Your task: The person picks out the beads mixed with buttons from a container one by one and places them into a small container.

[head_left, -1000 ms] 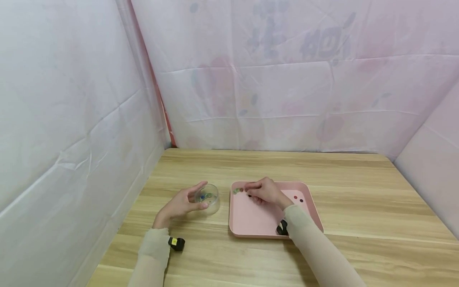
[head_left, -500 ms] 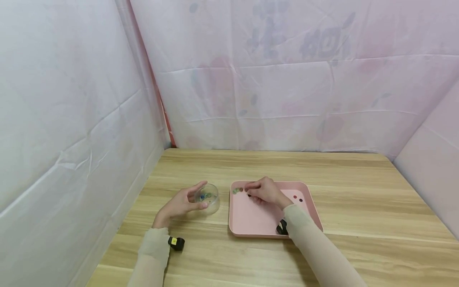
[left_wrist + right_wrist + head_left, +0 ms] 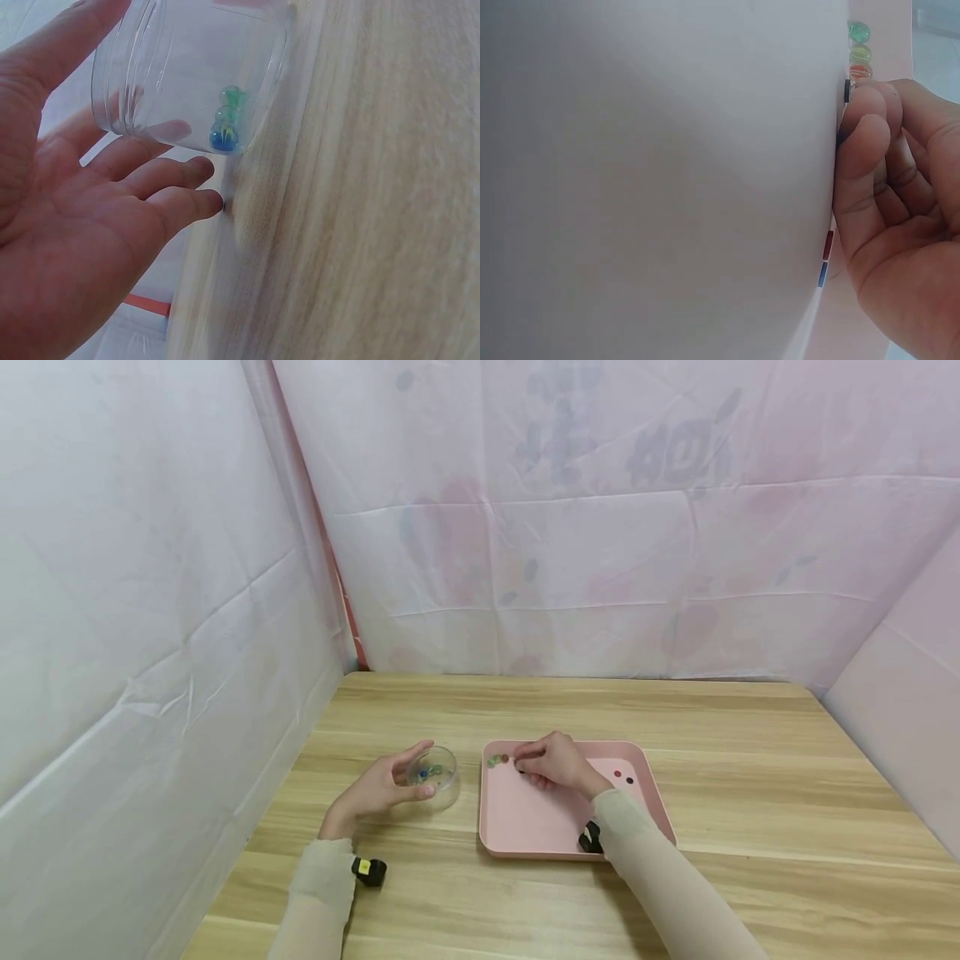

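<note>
My left hand (image 3: pixel 381 787) holds a clear plastic jar (image 3: pixel 442 791) just left of the tray, fingers and thumb around its sides. Several green and blue glass marbles (image 3: pixel 227 120) lie at the jar's bottom. Over the far left part of a pink tray (image 3: pixel 536 839), my right hand (image 3: pixel 558 762) is bent down with thumb and fingertips pinched together at a small dark disc (image 3: pixel 847 91); the fingers hide much of what lies between them. Beside those fingertips a green marble (image 3: pixel 859 31), a yellowish marble (image 3: pixel 861 54) and a red-streaked marble (image 3: pixel 860 73) sit in a row.
A red disc (image 3: pixel 617 773) and a dark blue disc (image 3: pixel 629 780) lie in the tray's right part. The tray stands on a wood-grain table (image 3: pixel 750 777). Pale cloth sheets (image 3: pixel 600 568) hang behind the table and along both sides.
My right fingertips have shifted very slightly at the same spot beside the marble row. The left hand and jar have stayed where they were.
</note>
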Available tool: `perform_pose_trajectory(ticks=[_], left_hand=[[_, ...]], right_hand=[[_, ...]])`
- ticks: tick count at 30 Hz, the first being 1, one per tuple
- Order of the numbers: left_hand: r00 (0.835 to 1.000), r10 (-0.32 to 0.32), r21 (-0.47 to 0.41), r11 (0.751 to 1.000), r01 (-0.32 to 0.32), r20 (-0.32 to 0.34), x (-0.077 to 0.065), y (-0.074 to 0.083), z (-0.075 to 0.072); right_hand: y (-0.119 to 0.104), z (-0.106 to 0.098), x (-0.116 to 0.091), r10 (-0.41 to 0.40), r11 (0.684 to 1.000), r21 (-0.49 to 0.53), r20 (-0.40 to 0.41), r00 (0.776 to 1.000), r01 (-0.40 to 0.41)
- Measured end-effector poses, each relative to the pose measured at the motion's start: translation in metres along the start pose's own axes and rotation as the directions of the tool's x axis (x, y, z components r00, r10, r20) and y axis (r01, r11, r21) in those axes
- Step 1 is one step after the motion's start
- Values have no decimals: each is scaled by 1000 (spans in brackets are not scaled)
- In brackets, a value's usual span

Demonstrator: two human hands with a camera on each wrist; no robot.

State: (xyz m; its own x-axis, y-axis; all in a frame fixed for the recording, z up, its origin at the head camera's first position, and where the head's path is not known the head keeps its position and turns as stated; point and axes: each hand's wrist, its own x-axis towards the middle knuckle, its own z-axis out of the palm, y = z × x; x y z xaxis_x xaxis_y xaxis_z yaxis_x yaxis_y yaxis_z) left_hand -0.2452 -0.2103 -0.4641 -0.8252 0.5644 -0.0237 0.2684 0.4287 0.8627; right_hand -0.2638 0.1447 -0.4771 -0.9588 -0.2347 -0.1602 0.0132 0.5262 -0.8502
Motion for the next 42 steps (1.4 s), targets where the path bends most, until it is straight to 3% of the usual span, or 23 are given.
perform_pose_trajectory(ticks=[21,31,38,42], left_hand=[[1000,7,0,1000,-7,6,2,-1,1],[1000,8,-4,1000,-8,8,2,-1,0],[1000,6,3,1000,-6,5,1,0,-1],[1000,3,1,1000,-3,7,1,0,-1]], right_hand=[[-2,-2,-1,42,999,-17,28,999,-42],[1,-4,0,11,1000,-27,33,999,-10],[-3,-4,1,-5,1000,27,48,999,4],[-4,-6,1,-56,998,19,36,998,55]])
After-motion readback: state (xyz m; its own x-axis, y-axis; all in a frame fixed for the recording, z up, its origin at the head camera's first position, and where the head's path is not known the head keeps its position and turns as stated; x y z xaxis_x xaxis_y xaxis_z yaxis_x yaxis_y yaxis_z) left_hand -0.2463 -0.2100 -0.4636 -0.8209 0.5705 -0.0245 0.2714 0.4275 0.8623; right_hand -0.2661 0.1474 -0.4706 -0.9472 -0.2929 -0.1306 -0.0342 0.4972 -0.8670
